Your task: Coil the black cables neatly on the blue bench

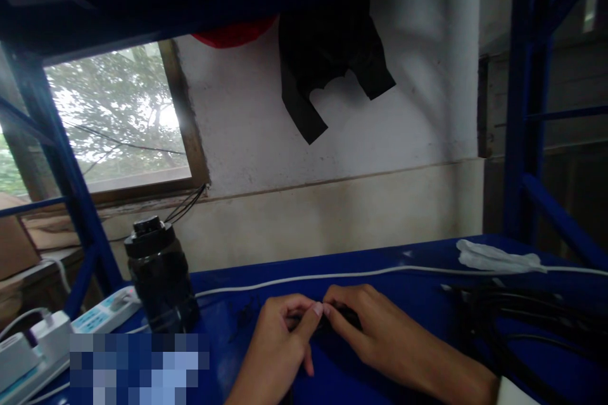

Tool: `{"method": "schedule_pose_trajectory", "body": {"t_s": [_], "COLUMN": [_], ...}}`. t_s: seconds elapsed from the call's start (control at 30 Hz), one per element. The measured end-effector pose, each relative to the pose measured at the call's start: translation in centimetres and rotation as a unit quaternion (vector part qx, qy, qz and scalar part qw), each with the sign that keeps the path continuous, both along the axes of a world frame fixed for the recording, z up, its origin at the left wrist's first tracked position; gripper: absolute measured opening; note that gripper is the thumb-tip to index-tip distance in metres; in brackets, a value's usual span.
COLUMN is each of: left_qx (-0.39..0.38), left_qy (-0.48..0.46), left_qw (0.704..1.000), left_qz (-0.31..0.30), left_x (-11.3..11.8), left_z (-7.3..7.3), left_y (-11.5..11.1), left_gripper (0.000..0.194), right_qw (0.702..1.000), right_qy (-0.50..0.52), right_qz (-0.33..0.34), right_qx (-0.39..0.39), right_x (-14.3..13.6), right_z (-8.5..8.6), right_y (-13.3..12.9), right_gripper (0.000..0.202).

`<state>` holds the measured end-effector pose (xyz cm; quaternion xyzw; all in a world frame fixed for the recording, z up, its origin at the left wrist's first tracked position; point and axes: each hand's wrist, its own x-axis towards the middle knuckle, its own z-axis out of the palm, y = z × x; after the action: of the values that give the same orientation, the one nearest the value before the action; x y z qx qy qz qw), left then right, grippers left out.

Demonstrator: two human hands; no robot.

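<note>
Both hands meet fingertip to fingertip over the blue shelf surface (228, 278). My left hand (289, 335) has its thumb and index finger pinched together, with its lower fingers curled. Opposite it, my right hand (368, 329) pinches in the same way, its thumb and index tips touching the left thumb's tip. Something small and dark shows between and beneath the fingers, too hidden to make out. Small dark pieces (244, 316) lie just left of my left hand.
A dark bottle (161, 278) and white power strips (102, 313) stand at left. Black cables (536, 323) lie coiled at right, near a crumpled white wrapper (498, 257). A white cable (294, 280) crosses behind the hands. Blue posts (522, 107) frame the shelf.
</note>
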<state>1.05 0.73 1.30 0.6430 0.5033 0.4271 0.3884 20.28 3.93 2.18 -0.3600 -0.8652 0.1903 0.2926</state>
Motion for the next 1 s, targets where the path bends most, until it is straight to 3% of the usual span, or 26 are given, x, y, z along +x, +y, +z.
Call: {"method": "schedule_pose_trajectory", "body": {"t_s": [0.17, 0.27, 0.43, 0.53, 0.63, 0.8, 1.0], "left_qx": [0.041, 0.102, 0.225, 0.215, 0.152, 0.069, 0.068], "left_qy": [0.073, 0.151, 0.267, 0.359, 0.436, 0.437, 0.377], "left_qw": [0.996, 0.981, 0.917, 0.869, 0.832, 0.852, 0.875], "left_qz": [0.023, 0.073, 0.192, 0.265, 0.308, 0.280, 0.297], "left_x": [0.2, -0.2, -3.1, -5.4, -7.2, -8.4, -9.0], "left_z": [-0.1, -0.2, -0.6, -0.9, -1.0, -1.4, -2.2], "left_y": [0.0, 0.1, 0.7, 1.1, 0.9, 0.1, 0.3], "left_gripper": [0.046, 0.042, 0.036, 0.039, 0.043, 0.038, 0.031], "right_qw": [0.998, 0.998, 0.998, 0.997, 0.997, 0.997, 0.996], "right_qy": [-0.036, -0.053, -0.058, -0.058, -0.055, -0.047, -0.048], "right_qz": [-0.037, -0.039, -0.037, -0.047, -0.058, -0.067, -0.070], "right_qx": [0.020, 0.020, 0.009, 0.013, 0.012, 0.002, 0.005], "right_x": [0.1, 0.5, 1.1, 1.4, 1.4, 1.2, 1.1], "right_z": [-0.3, -0.4, -0.6, -0.8, -0.9, -0.5, -0.6], "right_y": [-0.2, -0.1, 0.6, 0.9, 0.8, 0.5, 0.5], "right_gripper": [0.021, 0.025, 0.027, 0.029, 0.030, 0.027, 0.026]}}
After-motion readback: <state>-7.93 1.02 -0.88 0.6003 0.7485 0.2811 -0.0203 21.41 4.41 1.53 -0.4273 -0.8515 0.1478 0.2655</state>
